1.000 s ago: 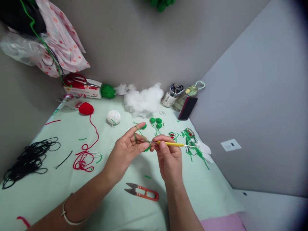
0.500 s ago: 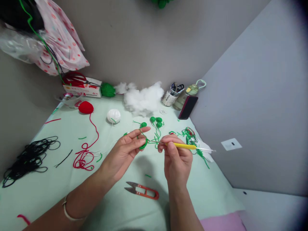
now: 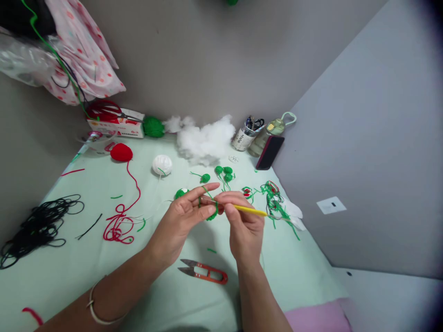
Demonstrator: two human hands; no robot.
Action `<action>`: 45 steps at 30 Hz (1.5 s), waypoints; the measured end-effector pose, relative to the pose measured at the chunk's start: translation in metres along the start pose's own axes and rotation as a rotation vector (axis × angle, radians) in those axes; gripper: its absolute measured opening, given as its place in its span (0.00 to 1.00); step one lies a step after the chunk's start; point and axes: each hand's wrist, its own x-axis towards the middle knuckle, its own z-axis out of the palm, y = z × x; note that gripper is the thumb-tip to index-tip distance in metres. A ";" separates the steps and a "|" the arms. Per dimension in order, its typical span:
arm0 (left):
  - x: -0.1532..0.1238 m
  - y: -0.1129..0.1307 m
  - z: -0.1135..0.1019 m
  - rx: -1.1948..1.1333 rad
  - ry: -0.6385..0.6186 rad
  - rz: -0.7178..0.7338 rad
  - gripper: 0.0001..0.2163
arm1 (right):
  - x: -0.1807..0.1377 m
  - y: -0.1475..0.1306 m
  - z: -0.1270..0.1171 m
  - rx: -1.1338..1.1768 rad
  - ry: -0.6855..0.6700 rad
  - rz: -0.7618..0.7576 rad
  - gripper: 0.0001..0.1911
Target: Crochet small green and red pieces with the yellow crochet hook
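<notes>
My left hand [image 3: 185, 216] pinches a small green crochet piece [image 3: 212, 214] between thumb and fingers, with green yarn looped over its raised index finger. My right hand [image 3: 242, 223] is closed on a yellow-handled crochet hook [image 3: 249, 210] whose tip points left into the green piece. Both hands meet above the pale green table [image 3: 69, 272]. Orange thread snips [image 3: 204, 272] lie just below my hands.
Small green crochet balls [image 3: 223, 171], a tangle of green and red yarn [image 3: 273, 196], a white ball [image 3: 162, 164], a red ball with trailing red yarn [image 3: 121, 152], black yarn [image 3: 34, 228], white stuffing [image 3: 206, 138], a jar, a bottle and a phone [image 3: 269, 152] lie around.
My right hand moved left and brought the hook tip back into the green piece after pulling away to the right half a second ago. My left hand stayed put.
</notes>
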 end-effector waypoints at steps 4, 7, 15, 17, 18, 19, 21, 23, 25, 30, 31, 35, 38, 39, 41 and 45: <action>0.000 -0.006 0.004 -0.015 0.018 -0.013 0.20 | -0.007 0.002 0.005 -0.196 -0.007 -0.084 0.12; 0.002 -0.011 0.003 -0.081 0.052 -0.039 0.19 | -0.015 0.006 0.006 -0.450 -0.052 -0.269 0.19; 0.003 -0.004 -0.005 -0.149 0.039 -0.101 0.16 | -0.005 -0.002 -0.003 -0.114 0.098 -0.072 0.10; 0.000 -0.003 -0.001 -0.083 0.065 -0.017 0.23 | -0.006 -0.003 0.000 -0.077 0.063 -0.027 0.10; -0.002 -0.004 0.001 -0.063 0.078 0.019 0.25 | -0.007 -0.002 0.003 -0.140 0.040 -0.050 0.11; -0.003 -0.005 0.004 -0.060 0.086 0.039 0.26 | -0.010 -0.001 0.005 -0.240 0.016 -0.096 0.11; -0.003 -0.008 0.006 -0.105 0.077 0.006 0.24 | -0.013 0.003 0.007 -0.424 0.011 -0.223 0.13; 0.000 -0.010 0.004 -0.178 0.049 -0.089 0.17 | -0.014 0.004 0.005 -0.424 0.062 -0.253 0.13; 0.002 -0.008 0.000 -0.222 0.010 -0.155 0.10 | -0.010 0.002 0.001 -0.242 0.138 -0.158 0.10; 0.001 0.001 -0.003 -0.102 -0.026 -0.070 0.15 | 0.000 -0.001 -0.003 0.134 0.054 0.062 0.08; 0.000 0.002 -0.001 -0.072 -0.030 -0.055 0.17 | -0.001 -0.001 -0.002 0.126 0.019 0.067 0.08; -0.001 0.003 0.005 -0.037 -0.043 -0.042 0.20 | -0.003 0.002 0.001 0.063 0.008 0.055 0.09; -0.002 0.001 0.006 -0.031 -0.030 -0.044 0.20 | -0.004 0.002 0.001 0.037 0.009 0.013 0.10; -0.002 -0.001 0.007 -0.023 -0.014 -0.045 0.20 | -0.005 0.001 0.001 0.004 0.002 -0.012 0.10; -0.003 -0.006 0.007 -0.022 0.033 -0.028 0.20 | -0.009 0.002 0.002 -0.161 -0.009 -0.095 0.12; -0.001 -0.014 0.006 -0.135 0.035 -0.050 0.19 | -0.016 0.006 0.003 -0.586 0.004 -0.401 0.19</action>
